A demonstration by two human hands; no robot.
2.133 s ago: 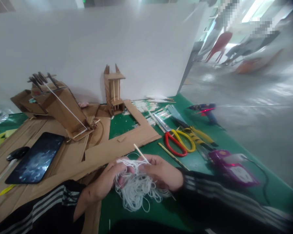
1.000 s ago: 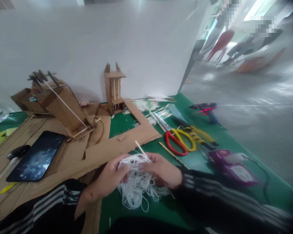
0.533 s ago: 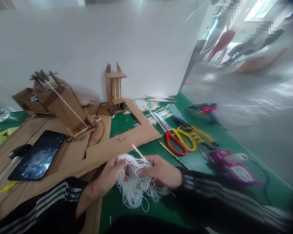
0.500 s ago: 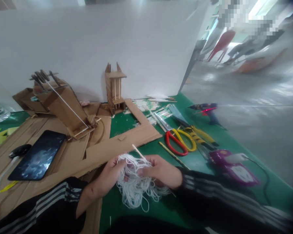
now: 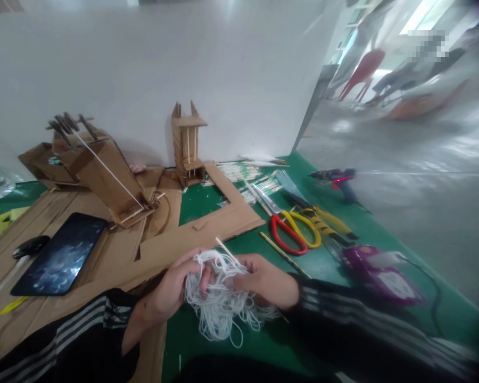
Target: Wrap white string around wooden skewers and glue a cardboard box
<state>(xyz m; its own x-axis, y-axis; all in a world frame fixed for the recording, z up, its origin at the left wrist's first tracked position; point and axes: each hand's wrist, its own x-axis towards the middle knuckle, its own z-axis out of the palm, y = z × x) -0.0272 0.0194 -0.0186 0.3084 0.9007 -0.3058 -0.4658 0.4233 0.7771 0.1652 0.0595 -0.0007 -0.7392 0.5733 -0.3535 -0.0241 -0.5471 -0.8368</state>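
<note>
My left hand (image 5: 171,287) and right hand (image 5: 265,279) pinch tangled white string (image 5: 219,316) in bent fingers above the green table (image 5: 191,348), a thin stick (image 5: 225,248) jutting from the right's grip, with red-and-yellow scissors (image 5: 277,217) beyond and a cardboard tower (image 5: 179,149) farther back.

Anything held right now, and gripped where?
White string bundle: left hand at upper left, right hand at upper right. Right hand also seems to hold a thin stick, grip point hidden.

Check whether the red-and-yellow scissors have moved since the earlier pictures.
No. Judged against the L-shaped cardboard, the scissors lie in the same place, just right of it; the whole view has shifted only slightly.
</note>
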